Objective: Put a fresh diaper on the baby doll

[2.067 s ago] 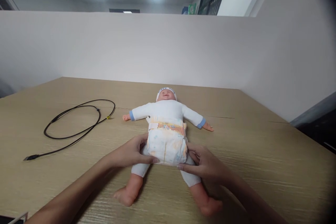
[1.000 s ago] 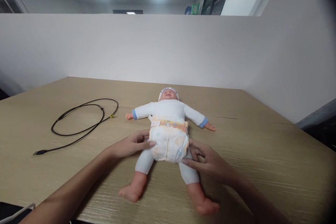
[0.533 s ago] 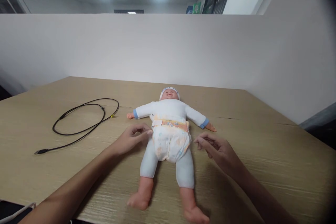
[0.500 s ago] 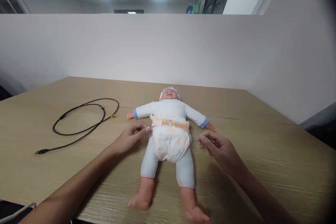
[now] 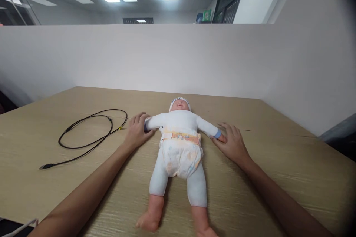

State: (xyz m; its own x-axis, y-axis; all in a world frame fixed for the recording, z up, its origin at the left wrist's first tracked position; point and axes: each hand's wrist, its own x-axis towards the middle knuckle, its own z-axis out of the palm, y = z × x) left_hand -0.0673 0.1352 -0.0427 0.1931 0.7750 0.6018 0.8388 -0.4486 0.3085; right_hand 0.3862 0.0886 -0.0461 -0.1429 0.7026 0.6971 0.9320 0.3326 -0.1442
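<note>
A baby doll (image 5: 182,120) lies on its back with arms spread, dressed in a white suit with blue cuffs and a white headband. Around its waist is a printed diaper (image 5: 180,155), closed across the front by an orange patterned band. My left hand (image 5: 137,129) is at the doll's hand on the left and hides it, thumb and fingers apart on either side of the cuff. On the other side my right hand (image 5: 232,142) reaches around the doll's other hand (image 5: 222,138), which still shows between my spread thumb and fingers.
A looped black cable (image 5: 83,146) with a plug end lies on the wooden table (image 5: 278,177) to the left. Behind the table rises a white partition (image 5: 139,57). Dark objects show past the table's right edge and at the lower left corner.
Both my hands have moved from beside the diaper up and outward to the doll's hands, and their fingers have opened. The view has tilted slightly upward.
</note>
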